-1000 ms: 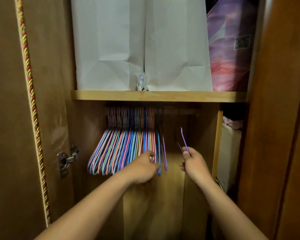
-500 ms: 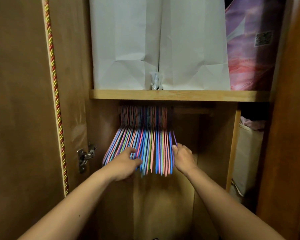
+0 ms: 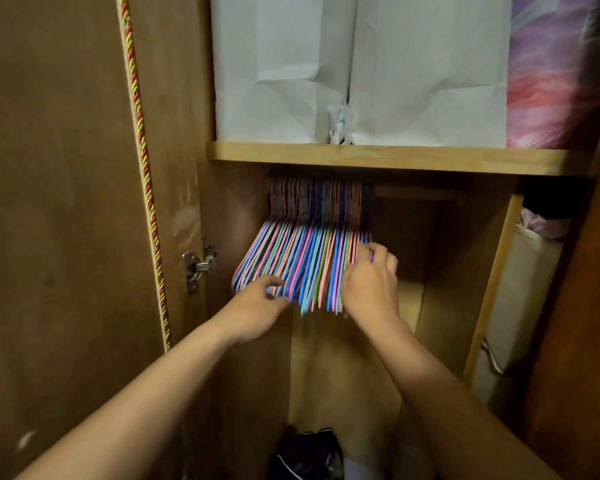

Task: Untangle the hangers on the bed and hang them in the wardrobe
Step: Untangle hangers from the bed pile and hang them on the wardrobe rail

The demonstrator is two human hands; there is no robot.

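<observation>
Wardrobe (image 3: 236, 202) interior, door open. Since half second ago right hand (image 3: 369, 285) moved onto row's right end, fingers curled round end hangers; left hand (image 3: 257, 311) stays at lower left, fingertips touching, loose. Hangers (image 3: 305, 258) packed on rail under shelf (image 3: 378, 157); white bags (image 3: 357, 71) on it.

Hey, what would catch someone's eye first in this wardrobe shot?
The tight fan of colourful hangers on the rail under the wooden shelf, with the left hand at its lower left edge and the right hand against its right side. Above, two big white paper bags fill the shelf.
</observation>
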